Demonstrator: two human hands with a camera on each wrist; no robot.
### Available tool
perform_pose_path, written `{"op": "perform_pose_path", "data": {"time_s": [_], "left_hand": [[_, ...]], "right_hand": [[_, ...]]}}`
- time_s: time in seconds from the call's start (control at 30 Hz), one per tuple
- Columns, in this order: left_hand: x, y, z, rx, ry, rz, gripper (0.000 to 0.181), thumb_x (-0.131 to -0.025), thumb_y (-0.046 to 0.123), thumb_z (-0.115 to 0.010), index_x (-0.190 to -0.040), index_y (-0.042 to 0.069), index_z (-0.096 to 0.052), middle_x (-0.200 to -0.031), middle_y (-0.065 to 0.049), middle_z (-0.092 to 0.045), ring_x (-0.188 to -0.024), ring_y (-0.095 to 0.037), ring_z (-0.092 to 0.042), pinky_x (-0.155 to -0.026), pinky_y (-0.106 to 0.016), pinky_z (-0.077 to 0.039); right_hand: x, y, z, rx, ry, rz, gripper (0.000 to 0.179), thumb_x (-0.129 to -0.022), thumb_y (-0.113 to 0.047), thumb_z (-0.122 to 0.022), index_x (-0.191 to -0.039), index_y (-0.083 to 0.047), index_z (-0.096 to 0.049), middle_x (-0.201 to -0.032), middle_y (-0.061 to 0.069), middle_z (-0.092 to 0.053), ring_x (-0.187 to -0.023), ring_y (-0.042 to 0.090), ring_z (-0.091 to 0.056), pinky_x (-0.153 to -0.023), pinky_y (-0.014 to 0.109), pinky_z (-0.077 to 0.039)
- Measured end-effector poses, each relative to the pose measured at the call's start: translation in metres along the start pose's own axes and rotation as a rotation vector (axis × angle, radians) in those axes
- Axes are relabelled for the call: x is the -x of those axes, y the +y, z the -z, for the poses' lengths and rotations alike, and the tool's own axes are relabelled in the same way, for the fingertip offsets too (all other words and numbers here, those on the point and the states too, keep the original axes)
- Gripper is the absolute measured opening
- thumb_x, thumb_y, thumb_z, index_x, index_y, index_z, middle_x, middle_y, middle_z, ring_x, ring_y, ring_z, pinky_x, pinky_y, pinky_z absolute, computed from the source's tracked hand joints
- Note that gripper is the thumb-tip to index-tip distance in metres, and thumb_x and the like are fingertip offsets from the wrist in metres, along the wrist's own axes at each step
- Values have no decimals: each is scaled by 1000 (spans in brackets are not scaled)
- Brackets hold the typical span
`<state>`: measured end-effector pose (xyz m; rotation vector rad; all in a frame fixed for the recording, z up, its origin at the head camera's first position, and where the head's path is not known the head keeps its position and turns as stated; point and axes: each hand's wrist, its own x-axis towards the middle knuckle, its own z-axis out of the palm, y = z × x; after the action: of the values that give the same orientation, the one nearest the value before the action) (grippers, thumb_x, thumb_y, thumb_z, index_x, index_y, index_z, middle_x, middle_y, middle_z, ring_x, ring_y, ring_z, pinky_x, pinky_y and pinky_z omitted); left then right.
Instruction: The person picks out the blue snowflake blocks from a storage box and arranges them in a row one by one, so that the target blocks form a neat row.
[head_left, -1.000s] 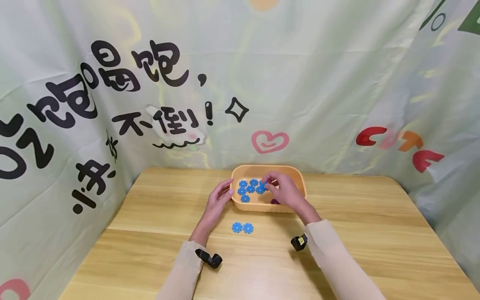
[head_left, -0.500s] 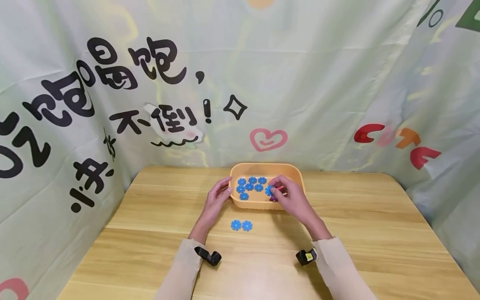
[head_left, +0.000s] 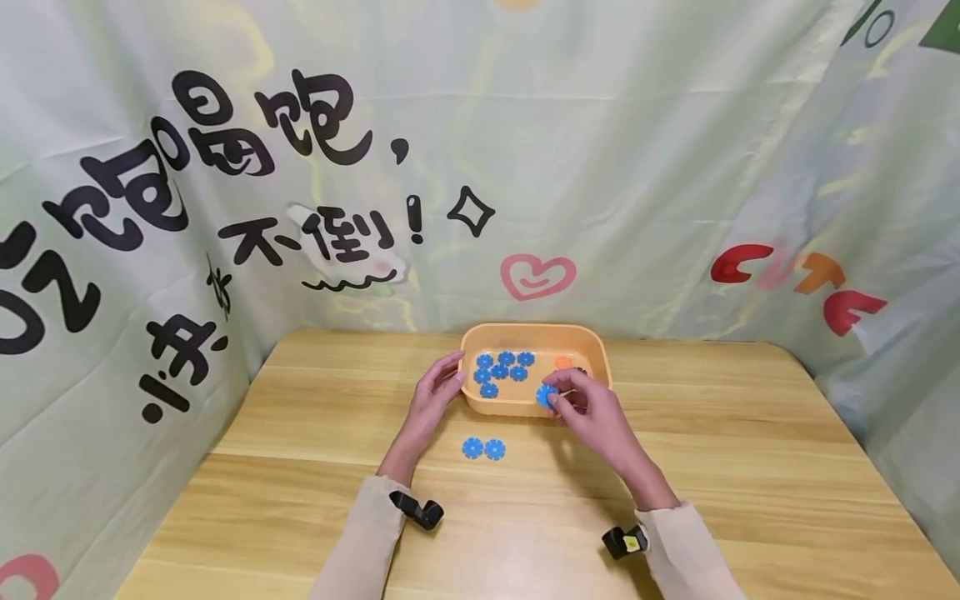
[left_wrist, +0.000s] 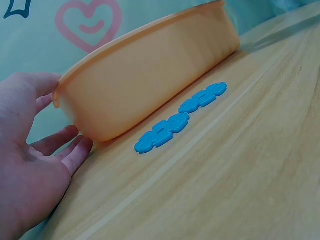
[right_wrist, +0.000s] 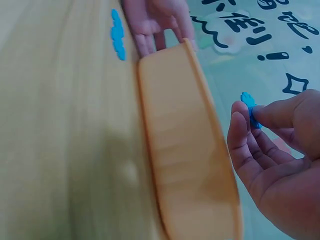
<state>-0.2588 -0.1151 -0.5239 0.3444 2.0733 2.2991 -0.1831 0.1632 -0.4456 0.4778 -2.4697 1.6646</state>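
By the bin (head_left: 498, 407), right hand (head_left: 600, 412) pinches a blue disc (head_left: 543, 397), left hand (head_left: 431, 400) spread against one end.

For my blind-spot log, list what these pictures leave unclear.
Head view: full shape of the dark piece, partly behind the right hand.
Left wrist view: inside of the orange tray, hidden by its side.
Right wrist view: the orange tray's lower end, cut off by the bottom edge.

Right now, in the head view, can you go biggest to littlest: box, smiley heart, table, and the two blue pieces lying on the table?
1. Table
2. Box
3. Heart
4. Left piece and right piece: they look alike, so I can't rank those two.
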Motion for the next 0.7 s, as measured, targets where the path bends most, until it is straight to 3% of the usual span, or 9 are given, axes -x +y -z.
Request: {"op": "perform_pose_path", "data": {"time_s": [0.23, 0.43, 0.7], "left_hand": [[0, 0, -1, -7, -4, 8, 43, -104, 26, -63, -146, 16, -57, -148, -15, -51, -135, -30, -52, -103, -32, -52], [-1, 2, -2, -13, 0, 6, 43, -104, 25, -62, -146, 16, -56, -148, -14, -51, -135, -30, -52, -104, -32, -51], [-1, 0, -1, -15, 2, 2, 41, -106, 18, -59, -146, 15, -56, -148, -14, -52, -135, -31, -52, -103, -32, -53]], "right_hand": [[7, 8, -1, -28, 1, -20, 18, -100, 1, -64, -118, -2, -66, -100, 14, -70, -77, 28, -70, -67, 29, -62], [10, 7, -7, -57, -63, -25, 21, -96, 3, -69, -116, -3, -69, -100, 13, -70, -83, 42, -70, -71, 38, -63], [13, 7, -17, 18, -160, -16, 28, -91, 3, -75, -117, -6, -72, -102, 6, -71, -86, 26, -71, -73, 28, -62]]}}
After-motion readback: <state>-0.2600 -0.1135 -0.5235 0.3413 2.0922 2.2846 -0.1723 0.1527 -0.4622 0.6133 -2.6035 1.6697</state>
